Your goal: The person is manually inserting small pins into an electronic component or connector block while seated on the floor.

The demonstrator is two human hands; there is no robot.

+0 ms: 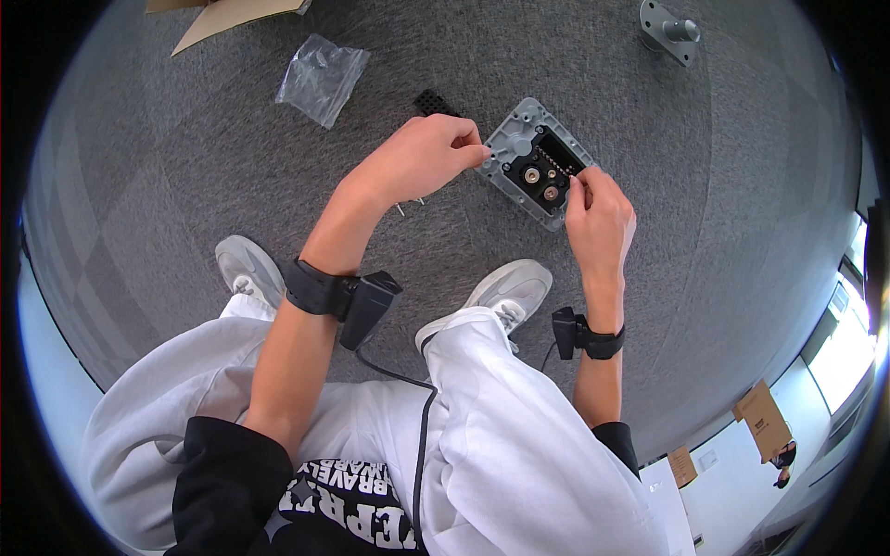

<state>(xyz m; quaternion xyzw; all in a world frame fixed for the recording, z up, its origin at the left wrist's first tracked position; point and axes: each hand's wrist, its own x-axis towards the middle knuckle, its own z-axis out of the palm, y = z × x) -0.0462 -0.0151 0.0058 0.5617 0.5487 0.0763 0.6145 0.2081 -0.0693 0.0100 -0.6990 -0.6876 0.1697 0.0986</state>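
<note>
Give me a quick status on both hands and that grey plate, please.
Left hand pinching the grey plate at its left edge. Right hand fingers on its right side. Plate flat on carpet. Plastic bag lies apart.

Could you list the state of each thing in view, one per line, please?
Grey metal housing plate: flat on the carpet, inner side up, held at both edges.
Left hand: fingers pinched at the plate's left edge.
Right hand: fingertips on the plate's right edge.
Clear plastic bag: crumpled, lying apart.
Metal flange part: resting on the carpet, untouched.
</note>
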